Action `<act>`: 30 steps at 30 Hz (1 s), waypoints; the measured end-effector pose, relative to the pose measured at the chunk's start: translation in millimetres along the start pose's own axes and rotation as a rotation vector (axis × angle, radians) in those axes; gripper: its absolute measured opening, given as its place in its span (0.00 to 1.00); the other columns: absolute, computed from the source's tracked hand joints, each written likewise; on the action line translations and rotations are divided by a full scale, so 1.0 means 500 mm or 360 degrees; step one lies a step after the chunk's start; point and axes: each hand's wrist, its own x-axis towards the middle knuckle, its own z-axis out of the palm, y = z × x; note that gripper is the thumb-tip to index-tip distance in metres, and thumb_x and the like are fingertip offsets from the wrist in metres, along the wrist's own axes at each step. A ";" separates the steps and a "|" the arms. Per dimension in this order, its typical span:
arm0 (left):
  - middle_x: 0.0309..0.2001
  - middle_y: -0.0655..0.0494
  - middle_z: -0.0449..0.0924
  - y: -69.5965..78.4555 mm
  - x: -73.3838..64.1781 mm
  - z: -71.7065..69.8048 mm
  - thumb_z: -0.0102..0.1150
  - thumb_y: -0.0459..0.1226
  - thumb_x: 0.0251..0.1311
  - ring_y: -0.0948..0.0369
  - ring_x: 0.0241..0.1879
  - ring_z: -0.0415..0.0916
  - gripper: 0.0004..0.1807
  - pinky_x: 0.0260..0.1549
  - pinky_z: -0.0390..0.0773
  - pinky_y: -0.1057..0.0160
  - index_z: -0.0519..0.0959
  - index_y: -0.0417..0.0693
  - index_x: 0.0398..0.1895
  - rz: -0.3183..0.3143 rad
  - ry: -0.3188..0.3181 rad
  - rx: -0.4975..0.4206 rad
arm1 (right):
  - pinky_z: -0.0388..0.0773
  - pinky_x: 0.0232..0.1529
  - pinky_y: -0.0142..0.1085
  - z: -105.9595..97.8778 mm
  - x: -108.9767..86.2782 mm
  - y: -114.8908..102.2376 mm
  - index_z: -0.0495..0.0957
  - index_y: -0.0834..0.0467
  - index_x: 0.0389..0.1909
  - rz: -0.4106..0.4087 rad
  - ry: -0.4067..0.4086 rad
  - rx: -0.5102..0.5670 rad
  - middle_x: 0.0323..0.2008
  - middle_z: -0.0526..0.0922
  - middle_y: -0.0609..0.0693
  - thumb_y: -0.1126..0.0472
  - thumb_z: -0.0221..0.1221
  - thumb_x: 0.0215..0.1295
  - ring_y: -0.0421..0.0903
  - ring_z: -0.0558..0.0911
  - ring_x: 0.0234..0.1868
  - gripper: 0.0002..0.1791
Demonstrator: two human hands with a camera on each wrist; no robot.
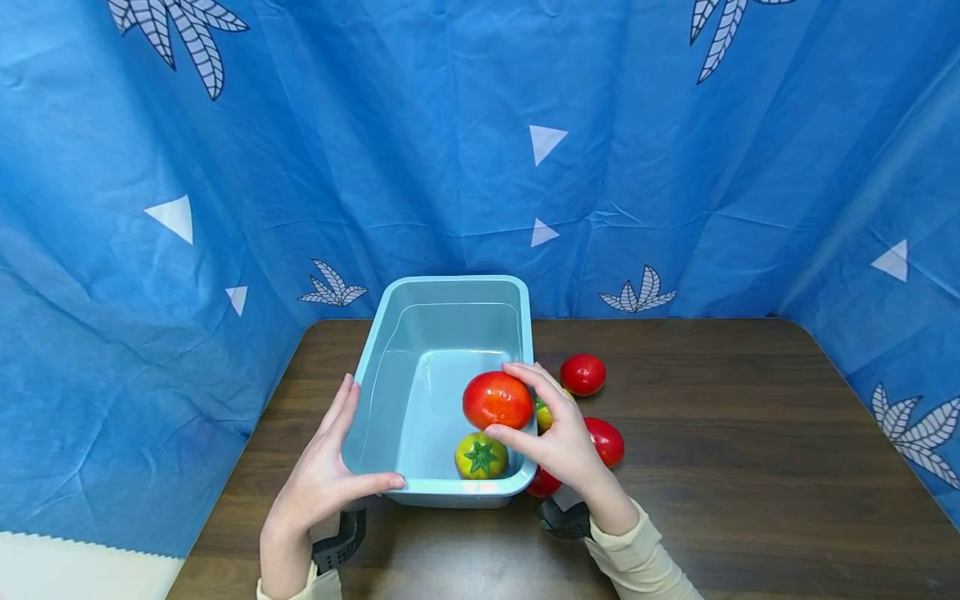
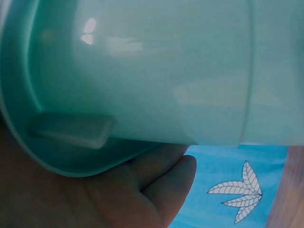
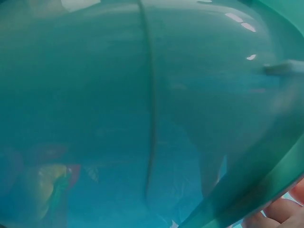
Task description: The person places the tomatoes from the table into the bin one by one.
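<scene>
In the head view a pale blue-green plastic bin stands on the table. My left hand lies around its near left corner, thumb on the front rim and straight fingers along the outside of the wall. Over the bin's right side, my right hand holds a glossy red tomato between thumb and fingers. Below that, inside the bin near the front, sits a yellow-green tomato with its green star-shaped calyx up. The right wrist view is mostly bin wall, with the held tomato hidden.
Right of the bin are a red tomato, another red one partly behind my right hand, and a yellowish one by the rim. Part of another red tomato shows near the front corner. Blue curtain surrounds the wooden table.
</scene>
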 end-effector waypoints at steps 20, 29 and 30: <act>0.74 0.62 0.34 -0.001 0.001 -0.001 0.78 0.49 0.33 0.48 0.70 0.44 0.66 0.57 0.57 0.35 0.44 0.47 0.74 0.0002 0.0004 0.0041 | 0.78 0.46 0.37 -0.044 0.007 0.029 0.68 0.51 0.62 -0.0073 0.0102 -0.0016 0.60 0.70 0.45 0.62 0.71 0.49 0.46 0.68 0.60 0.37; 0.74 0.62 0.34 -0.001 0.002 -0.001 0.78 0.49 0.33 0.48 0.70 0.44 0.66 0.58 0.57 0.35 0.44 0.47 0.74 0.0004 0.0000 0.0052 | 0.75 0.51 0.38 -0.069 0.004 0.041 0.69 0.50 0.62 -0.0027 0.0154 -0.0130 0.60 0.71 0.44 0.60 0.70 0.50 0.45 0.68 0.60 0.36; 0.74 0.62 0.34 -0.001 0.002 -0.001 0.78 0.49 0.33 0.48 0.70 0.44 0.66 0.58 0.57 0.35 0.44 0.47 0.74 0.0003 0.0001 0.0049 | 0.75 0.52 0.40 -0.072 0.004 0.042 0.69 0.49 0.62 -0.0023 0.0160 -0.0139 0.60 0.71 0.44 0.60 0.70 0.50 0.43 0.68 0.60 0.36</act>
